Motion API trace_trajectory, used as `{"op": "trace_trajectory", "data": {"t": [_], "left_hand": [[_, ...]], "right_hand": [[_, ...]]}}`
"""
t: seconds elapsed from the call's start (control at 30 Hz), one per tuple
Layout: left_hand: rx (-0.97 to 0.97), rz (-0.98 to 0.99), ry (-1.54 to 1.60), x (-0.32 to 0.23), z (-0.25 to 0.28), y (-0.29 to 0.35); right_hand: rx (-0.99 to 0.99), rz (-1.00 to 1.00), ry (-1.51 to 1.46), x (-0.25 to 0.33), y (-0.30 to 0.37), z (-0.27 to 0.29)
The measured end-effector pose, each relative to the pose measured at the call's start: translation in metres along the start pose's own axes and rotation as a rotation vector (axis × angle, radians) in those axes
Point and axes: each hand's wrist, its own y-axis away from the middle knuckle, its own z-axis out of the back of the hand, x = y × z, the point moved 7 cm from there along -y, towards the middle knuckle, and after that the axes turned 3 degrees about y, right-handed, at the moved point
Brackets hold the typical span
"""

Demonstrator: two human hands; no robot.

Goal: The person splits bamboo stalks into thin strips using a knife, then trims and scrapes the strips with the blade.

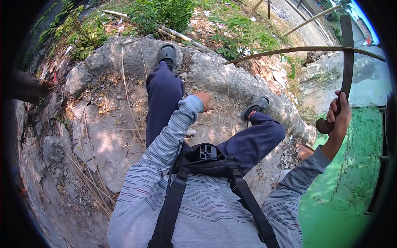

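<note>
Our right hand [340, 113] was wrapped firmly around the handle of a long dark machete [347, 74], its blade raised, while our left hand [205, 101] hung between our legs with the fingers curled in, and we could make out nothing held there.

Largest around us was the broken stone ground [105, 144], bounded ahead by a rough rocky kerb [211, 72], with a green surface [326, 211] off to the right. Our navy trousers [161, 107] came next, the legs spread apart.

High on the right, a long, slightly bowed bamboo strip [297, 49] crossed the machete's upper blade, well apart from our left hand. From this angle we could not fairly tell whether the edge had bitten into it or merely overlapped it in our view. We saw no part of the strip separated, so we judged work on it unfinished.

Smallest were the thin pale shavings [223, 111] littering the ground by our feet; they suggested to us that some cutting was already done.
</note>
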Motion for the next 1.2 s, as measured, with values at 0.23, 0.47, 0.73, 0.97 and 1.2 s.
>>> {"op": "trace_trajectory", "data": {"t": [0.23,0.47,0.73,0.97,1.2], "left_hand": [[0.008,0.041,0.002,-0.009,0.01,0.003],[0.048,0.002,-0.002,0.0,-0.005,0.0],[0.03,-0.014,-0.009,-0.009,0.004,-0.003],[0.025,-0.002,-0.026,0.0,-0.003,-0.01],[0.024,-0.026,-0.03,-0.006,-0.002,-0.01]], "right_hand": [[0.109,-0.043,0.083,0.002,-0.011,-0.026],[0.137,-0.074,0.058,-0.077,-0.022,-0.074],[0.057,0.043,0.131,0.023,-0.018,-0.023],[0.177,-0.14,0.131,-0.104,-0.029,-0.098],[0.046,-0.006,0.172,0.01,-0.013,-0.025]]}}
